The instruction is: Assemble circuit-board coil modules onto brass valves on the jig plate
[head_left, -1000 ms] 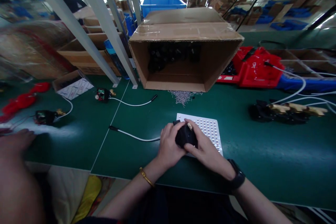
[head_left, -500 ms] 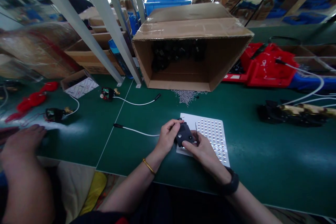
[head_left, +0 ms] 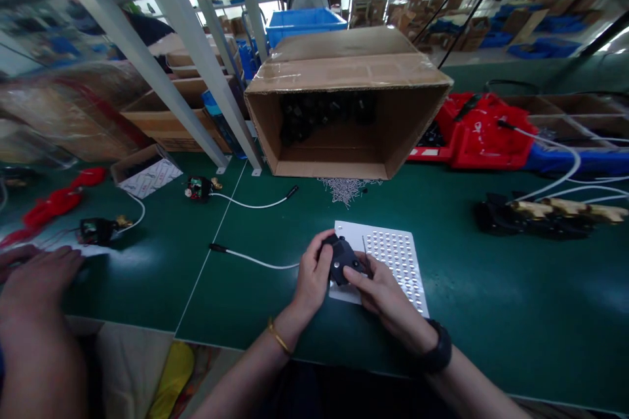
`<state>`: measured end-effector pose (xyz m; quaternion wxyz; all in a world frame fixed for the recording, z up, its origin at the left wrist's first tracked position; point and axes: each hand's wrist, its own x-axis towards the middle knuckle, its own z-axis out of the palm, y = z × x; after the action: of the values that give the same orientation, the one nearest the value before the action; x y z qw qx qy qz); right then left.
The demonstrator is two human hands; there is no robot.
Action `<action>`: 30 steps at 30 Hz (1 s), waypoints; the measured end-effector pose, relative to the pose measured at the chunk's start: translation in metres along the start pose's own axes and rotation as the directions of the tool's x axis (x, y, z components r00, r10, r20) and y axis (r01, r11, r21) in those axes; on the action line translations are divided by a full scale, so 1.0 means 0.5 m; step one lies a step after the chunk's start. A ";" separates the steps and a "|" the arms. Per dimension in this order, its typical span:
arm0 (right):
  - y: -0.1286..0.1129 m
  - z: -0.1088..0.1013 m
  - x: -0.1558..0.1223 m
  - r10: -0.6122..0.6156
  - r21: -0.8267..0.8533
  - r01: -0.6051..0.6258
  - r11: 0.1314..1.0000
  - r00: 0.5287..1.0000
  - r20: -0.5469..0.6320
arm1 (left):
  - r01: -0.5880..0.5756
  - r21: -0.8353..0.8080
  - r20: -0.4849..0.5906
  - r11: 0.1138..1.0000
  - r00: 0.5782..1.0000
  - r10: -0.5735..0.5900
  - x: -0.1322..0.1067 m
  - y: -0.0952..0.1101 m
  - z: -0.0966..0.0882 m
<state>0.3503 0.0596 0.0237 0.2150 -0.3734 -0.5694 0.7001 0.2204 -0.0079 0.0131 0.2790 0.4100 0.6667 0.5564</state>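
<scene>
From the head camera we count one small black part point(head_left: 343, 260), one white perforated sheet point(head_left: 393, 262), one cardboard box point(head_left: 344, 111) tipped on its side, one pile of small metal pins point(head_left: 346, 186) — and two more black parts with white cables farther left on the green table point(head_left: 491, 301). Our left hand point(head_left: 312, 275) curls closed around the part's left side, gripping it. Our right hand point(head_left: 381, 288) pinches its right edge with the fingertips (a thin pin seems to stand just beside them). The part sits over the sheet's near-left corner, its long axis running left to right, its white cable point(head_left: 255, 257) trailing left. A co-worker's hand point(head_left: 37, 275) rests spread at far left.
</scene>
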 end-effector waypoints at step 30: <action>-0.057 -0.148 0.285 -0.307 -0.858 -0.159 0.488 0.889 -0.340 | -0.119 0.696 0.027 0.708 0.990 0.139 0.270 -0.074 0.077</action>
<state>0.3143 0.2176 0.0059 0.1533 -0.5552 -0.7928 0.1991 0.1750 0.1262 -0.0203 0.0559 0.5226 0.8004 0.2885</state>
